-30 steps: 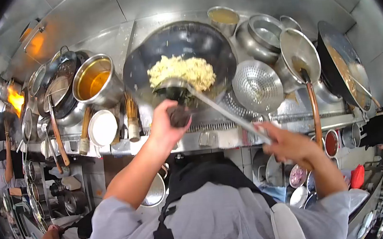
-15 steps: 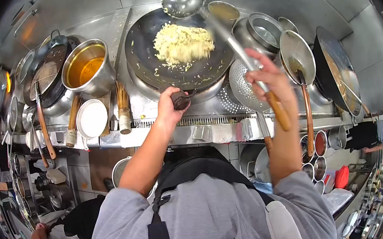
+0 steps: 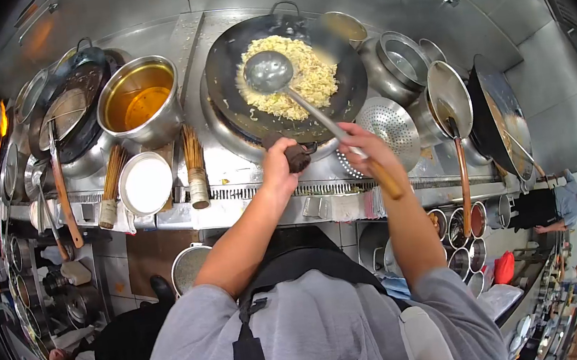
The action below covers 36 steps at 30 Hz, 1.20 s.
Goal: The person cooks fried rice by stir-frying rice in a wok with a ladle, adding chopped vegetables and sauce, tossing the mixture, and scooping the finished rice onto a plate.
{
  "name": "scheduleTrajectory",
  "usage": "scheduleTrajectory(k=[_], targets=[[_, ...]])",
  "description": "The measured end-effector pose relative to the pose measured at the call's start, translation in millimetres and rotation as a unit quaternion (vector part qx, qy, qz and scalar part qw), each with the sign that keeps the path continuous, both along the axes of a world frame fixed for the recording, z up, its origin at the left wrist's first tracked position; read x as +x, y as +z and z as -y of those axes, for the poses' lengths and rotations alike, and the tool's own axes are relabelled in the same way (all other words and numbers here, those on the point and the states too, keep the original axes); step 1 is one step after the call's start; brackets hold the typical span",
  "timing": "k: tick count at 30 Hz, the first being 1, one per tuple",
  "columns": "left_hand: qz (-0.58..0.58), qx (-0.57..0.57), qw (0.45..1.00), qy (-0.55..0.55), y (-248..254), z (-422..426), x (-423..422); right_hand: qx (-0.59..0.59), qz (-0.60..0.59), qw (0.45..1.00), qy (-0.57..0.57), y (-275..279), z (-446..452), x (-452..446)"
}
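My left hand (image 3: 280, 167) is closed around a dark cloth (image 3: 298, 157) at the near handle of the large black wok (image 3: 230, 108). Pale yellow fried rice (image 3: 304, 64), or something finely chopped like it, lies heaped in the wok. With my right hand (image 3: 372, 148) I grip the handle of a steel ladle (image 3: 269, 72), which ends in wood. Its bowl rests over the left part of the food, rounded side up. A perforated skimmer (image 3: 389, 129) lies just right of the wok, close to my right hand.
Left of the wok stand a steel pot of amber oil (image 3: 145, 107), a white bowl (image 3: 146, 183) and two bamboo brushes (image 3: 195, 169). On the right are a mesh strainer (image 3: 449, 94) and another wok (image 3: 498, 113). Other people are at the lower left and far right (image 3: 555, 206).
The ladle has come down from above the wok's far edge onto the food. My right hand has lowered and moved left. The wok has shifted right and tilted, and the food has spread.
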<state>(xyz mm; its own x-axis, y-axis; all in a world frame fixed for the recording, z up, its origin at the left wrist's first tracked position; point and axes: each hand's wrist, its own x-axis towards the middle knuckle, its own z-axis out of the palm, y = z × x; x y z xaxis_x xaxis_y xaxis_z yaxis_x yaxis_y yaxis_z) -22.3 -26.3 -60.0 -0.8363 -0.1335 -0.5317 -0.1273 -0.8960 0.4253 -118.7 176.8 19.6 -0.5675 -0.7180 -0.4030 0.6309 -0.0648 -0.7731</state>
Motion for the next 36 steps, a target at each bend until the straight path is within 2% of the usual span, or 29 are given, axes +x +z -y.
scheduleTrajectory(k=[1, 2, 3, 4, 7, 8, 9, 10, 11, 13, 14, 15, 17, 18, 19, 20, 21, 22, 24, 25, 26, 27, 29, 30, 31, 32, 33, 36], targets=[[-0.006, 0.000, 1.000, -0.002, -2.2, -0.7, 1.2, 0.049, -0.006, 0.999, -0.015, -7.6, 20.0, -5.0], [-0.023, 0.012, 1.000, -0.008, -10.4, 0.6, -1.0, 0.172, -0.158, 0.972, 0.006, 1.1, 41.5, -7.5], [-0.015, 0.009, 1.000, -0.003, -9.1, 1.7, -1.9, 0.288, -0.298, 0.910, 0.023, 14.9, 60.4, -3.4], [-0.005, 0.006, 1.000, 0.000, -7.1, 0.7, -2.3, 0.396, -0.425, 0.813, 0.038, 21.8, 65.7, -0.4], [-0.032, 0.019, 0.999, 0.008, -13.7, -0.2, -6.0, 0.350, -0.657, 0.667, -0.033, -19.2, 39.3, 31.9], [-0.040, 0.026, 0.999, 0.012, -11.8, -0.2, -6.1, 0.361, -0.585, 0.727, -0.002, -43.1, 27.5, 50.3], [-0.046, 0.034, 0.998, 0.016, -10.2, -2.0, -3.5, 0.322, -0.620, 0.715, -0.011, -87.5, 10.1, 72.7], [-0.033, 0.043, 0.998, 0.027, -9.2, -2.9, 2.3, 0.321, -0.553, 0.769, 0.010, -86.2, -4.3, 103.0], [-0.019, 0.050, 0.998, 0.039, -8.8, 0.4, 13.5, 0.315, -0.481, 0.817, 0.032, -75.2, -16.7, 134.8], [0.000, 0.052, 0.998, 0.040, 16.7, -5.3, 57.5, 0.340, -0.489, 0.796, 0.101, -38.0, -53.7, 177.9], [0.038, 0.042, 0.996, 0.065, 31.4, -13.5, 84.0, 0.330, -0.426, 0.830, 0.144, -9.8, -78.4, 189.2], [-0.034, 0.009, 0.999, 0.031, 26.1, -13.7, 101.2, 0.316, -0.357, 0.860, 0.183, 13.8, -101.2, 193.8], [0.064, 0.042, 0.996, 0.048, 53.1, -17.3, 102.0, 0.288, -0.390, 0.850, 0.203, 35.1, -131.3, 198.6], [0.052, 0.040, 0.997, 0.045, 55.4, -12.0, 82.3, 0.357, -0.394, 0.814, 0.233, 48.1, -130.4, 187.7], [0.042, 0.035, 0.998, 0.038, 45.2, -5.0, 54.7, 0.401, -0.376, 0.806, 0.218, 36.8, -132.1, 167.3], [0.027, 0.030, 0.999, 0.029, 29.2, -1.2, 32.6, 0.383, -0.420, 0.802, 0.186, 34.9, -125.3, 145.9], [0.011, 0.026, 0.999, 0.019, 17.0, -0.4, 19.2, 0.360, -0.499, 0.772, 0.162, 33.8, -111.4, 122.5], [-0.008, 0.019, 0.999, 0.026, 9.4, -4.5, 26.3, 0.352, -0.499, 0.777, 0.154, 21.9, -97.5, 98.4], [-0.020, 0.002, 1.000, 0.024, -2.1, -14.9, 66.0, 0.431, -0.530, 0.712, 0.160, 13.7, -65.2, 79.0], [-0.013, -0.015, 0.999, 0.046, -0.1, -25.5, 95.0, 0.408, -0.542, 0.717, 0.160, 23.7, -60.9, 83.0], [-0.052, -0.032, 0.998, 0.002, -9.6, -24.1, 117.9, 0.382, -0.554, 0.723, 0.158, 39.5, -59.5, 88.2], [-0.029, -0.075, 0.997, -0.001, 22.5, -39.0, 134.4, 0.341, -0.552, 0.740, 0.178, 59.7, -71.8, 88.7], [0.042, 0.009, 0.999, 0.024, 47.4, -33.7, 120.2, 0.249, -0.541, 0.770, 0.228, 102.2, -102.4, 96.0], [0.058, 0.010, 0.998, 0.031, 63.2, -26.5, 98.0, 0.256, -0.459, 0.809, 0.264, 117.9, -108.5, 92.6], [0.069, 0.014, 0.997, 0.036, 77.3, -20.3, 65.0, 0.289, -0.475, 0.786, 0.271, 112.2, -105.5, 75.9], [0.067, 0.030, 0.996, 0.044, 62.8, -16.8, 40.8, 0.322, -0.487, 0.764, 0.273, 96.4, -96.2, 57.8], [0.017, 0.020, 0.999, 0.029, 43.4, -15.0, 34.1, 0.354, -0.494, 0.745, 0.274, 84.4, -87.3, 53.9], [-0.016, -0.017, 1.000, 0.012, 2.4, -22.6, 78.9, 0.404, -0.515, 0.727, 0.208, 87.7, -62.0, 60.6]])
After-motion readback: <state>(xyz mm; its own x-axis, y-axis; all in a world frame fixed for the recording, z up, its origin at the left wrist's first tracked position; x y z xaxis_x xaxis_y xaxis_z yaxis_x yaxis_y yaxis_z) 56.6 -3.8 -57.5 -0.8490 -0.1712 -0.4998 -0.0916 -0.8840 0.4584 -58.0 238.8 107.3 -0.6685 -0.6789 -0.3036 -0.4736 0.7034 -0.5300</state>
